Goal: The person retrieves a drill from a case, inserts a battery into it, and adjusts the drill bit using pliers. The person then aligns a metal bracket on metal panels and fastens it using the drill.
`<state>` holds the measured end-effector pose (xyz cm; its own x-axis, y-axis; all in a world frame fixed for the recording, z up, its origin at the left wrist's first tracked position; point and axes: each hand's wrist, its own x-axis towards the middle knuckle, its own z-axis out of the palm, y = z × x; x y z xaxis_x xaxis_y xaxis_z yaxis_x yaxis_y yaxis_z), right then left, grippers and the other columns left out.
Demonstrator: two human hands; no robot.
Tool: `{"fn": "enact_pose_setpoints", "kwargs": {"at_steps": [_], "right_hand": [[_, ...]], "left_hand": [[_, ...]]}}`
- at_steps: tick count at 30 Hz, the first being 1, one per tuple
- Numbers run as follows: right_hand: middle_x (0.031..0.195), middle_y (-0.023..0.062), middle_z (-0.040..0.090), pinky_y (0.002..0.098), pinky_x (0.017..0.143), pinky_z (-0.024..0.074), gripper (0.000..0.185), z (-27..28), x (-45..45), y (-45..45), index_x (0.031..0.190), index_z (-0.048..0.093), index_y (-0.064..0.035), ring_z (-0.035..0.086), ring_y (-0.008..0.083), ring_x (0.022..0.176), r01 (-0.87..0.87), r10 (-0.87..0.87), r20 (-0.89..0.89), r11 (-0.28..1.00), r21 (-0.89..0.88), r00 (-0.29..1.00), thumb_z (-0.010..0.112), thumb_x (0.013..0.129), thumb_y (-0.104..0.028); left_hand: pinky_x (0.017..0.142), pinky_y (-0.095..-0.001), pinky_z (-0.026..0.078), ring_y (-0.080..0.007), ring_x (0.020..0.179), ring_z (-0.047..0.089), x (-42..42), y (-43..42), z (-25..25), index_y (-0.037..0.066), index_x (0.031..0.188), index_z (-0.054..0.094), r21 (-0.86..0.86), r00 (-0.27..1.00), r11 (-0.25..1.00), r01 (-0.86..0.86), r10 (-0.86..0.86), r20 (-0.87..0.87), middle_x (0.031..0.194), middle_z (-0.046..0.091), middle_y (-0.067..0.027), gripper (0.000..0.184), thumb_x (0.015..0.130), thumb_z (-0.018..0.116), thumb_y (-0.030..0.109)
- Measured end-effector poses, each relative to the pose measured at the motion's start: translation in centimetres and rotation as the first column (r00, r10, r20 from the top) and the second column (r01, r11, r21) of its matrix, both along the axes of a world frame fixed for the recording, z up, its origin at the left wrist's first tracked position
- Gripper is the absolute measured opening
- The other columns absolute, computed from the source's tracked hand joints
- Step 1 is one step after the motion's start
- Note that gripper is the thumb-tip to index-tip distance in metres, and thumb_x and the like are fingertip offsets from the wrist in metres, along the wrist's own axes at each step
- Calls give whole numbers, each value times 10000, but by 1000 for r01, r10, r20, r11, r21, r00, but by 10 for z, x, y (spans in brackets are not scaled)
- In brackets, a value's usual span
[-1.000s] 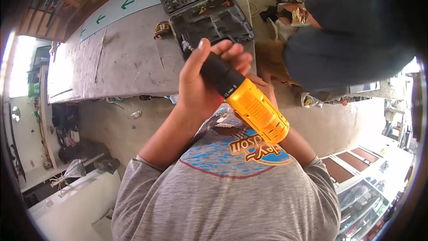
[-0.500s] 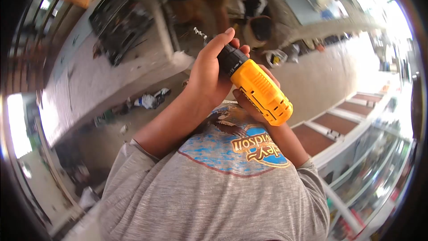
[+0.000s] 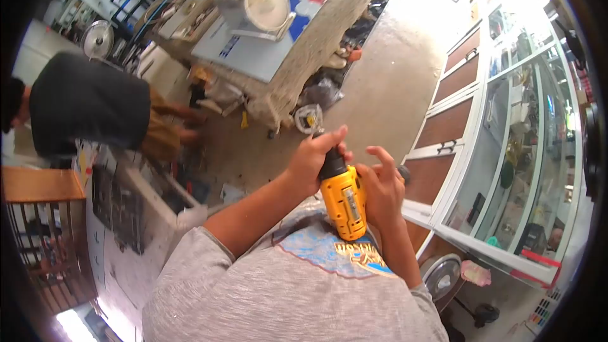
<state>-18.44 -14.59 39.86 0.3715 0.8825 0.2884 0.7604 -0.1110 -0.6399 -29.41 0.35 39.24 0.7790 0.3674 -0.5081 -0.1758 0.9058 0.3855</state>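
The cordless drill (image 3: 344,206) lay between the two hands in front of the grey shirt (image 3: 278,291), its yellow housing toward the wearer and its black front collar (image 3: 332,164) pointing away. The left hand (image 3: 308,159) was at the collar end, on the left side of the drill; the right hand (image 3: 384,195) was against the right side of the housing, near its front.

The drill's handle was hidden by the housing and the right hand, so its grip could not be seen. The bit was hard to make out, because the tip beyond the left thumb merged with a pale round object (image 3: 308,118) on the floor side of the workbench (image 3: 297,66). A small dark round shape (image 3: 403,173) showed just past the right fingers; whether it belonged to the drill could not be told. The co-worker (image 3: 92,104) at the left was blurred, with the face cut off at the edge, and the black case (image 3: 118,206) on the table (image 3: 117,263) was smeared too.

The left hand was closed around the collar, thumb laid forward along it. The right hand had its index finger (image 3: 380,153) raised and apart, the other fingers bent; it touched the drill, but how firmly it was clamped could not be told.
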Motion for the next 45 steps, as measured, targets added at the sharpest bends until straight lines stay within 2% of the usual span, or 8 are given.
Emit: {"fn": "enact_pose_setpoints", "kwargs": {"at_steps": [7, 14, 24, 32, 37, 40, 41, 45], "right_hand": [[1150, 105, 618, 376, 758, 450, 265, -26, 151, 76, 1029, 624, -101, 658, 234, 879, 22, 24, 316, 989, -143, 948, 648, 771, -154], [1086, 115, 595, 416, 788, 474, 289, -111, 331, 179, 1042, 624, -90, 644, 308, 924, -23, 191, 225, 810, -586, 955, 675, 768, -167], [1086, 135, 586, 456, 757, 506, 382, -123, 488, 227, 1024, 604, -34, 623, 364, 893, 165, -168, 25, 911, -378, 986, 758, 724, -212], [1019, 133, 597, 403, 779, 513, 376, -132, 692, 319, 1041, 619, -7, 628, 326, 905, 144, -138, -147, 989, 31, 980, 761, 722, -148], [893, 84, 578, 352, 750, 482, 287, -123, 802, 394, 1022, 583, -22, 582, 251, 805, -58, 49, -353, 998, -13, 934, 682, 760, -85], [1054, 52, 564, 299, 822, 490, 451, -125, 854, 452, 1204, 539, -22, 563, 145, 942, -68, -155, -658, 951, -301, 737, 690, 784, -81], [1130, 49, 560, 294, 851, 487, 504, -138, 874, 470, 1285, 506, -34, 553, 138, 1007, -124, -57, -817, 980, -156, 574, 673, 810, -60], [1141, 59, 560, 302, 909, 453, 518, -151, 949, 562, 1316, 498, -35, 539, 150, 1029, -183, 69, -760, 981, -67, 646, 652, 821, -48]], "left_hand": [[604, -339, 537, -190, 620, 613, 166, 90, -50, 82, 808, 551, -3, 948, 983, 183, -178, -265, 681, 585, -69, 312, 904, 683, 349], [770, -395, 546, -243, 808, 650, 349, 211, -153, 54, 1083, 567, -78, 796, 882, 465, -455, -400, 901, 642, -101, 576, 847, 672, 568], [759, -296, 532, -203, 865, 627, 541, 264, -169, 4, 1149, 542, -45, 811, 900, 435, -413, -414, 1005, 616, -110, 689, 775, 712, 557], [820, -277, 510, -160, 911, 625, 735, 350, -115, 47, 1141, 557, -4, 880, 927, 376, -358, -311, 981, 621, -50, 591, 814, 697, 518], [856, -290, 496, -153, 945, 623, 804, 420, -101, 81, 1144, 562, 23, 974, 978, 206, -203, -100, 1051, 636, -43, 502, 848, 687, 467], [891, -314, 482, -163, 985, 614, 839, 473, -90, 79, 1143, 561, 36, 991, 993, 116, -114, -63, 1075, 634, -30, 533, 828, 703, 485], [890, -318, 485, -166, 993, 613, 852, 492, -96, 77, 1155, 555, 39, 993, 994, 98, -95, -65, 1080, 633, -38, 552, 823, 707, 491], [911, -338, 495, -182, 1023, 605, 928, 587, -135, 47, 1186, 531, -62, 996, 998, -26, 21, -81, 1104, 621, -88, 640, 802, 726, 521]]}}
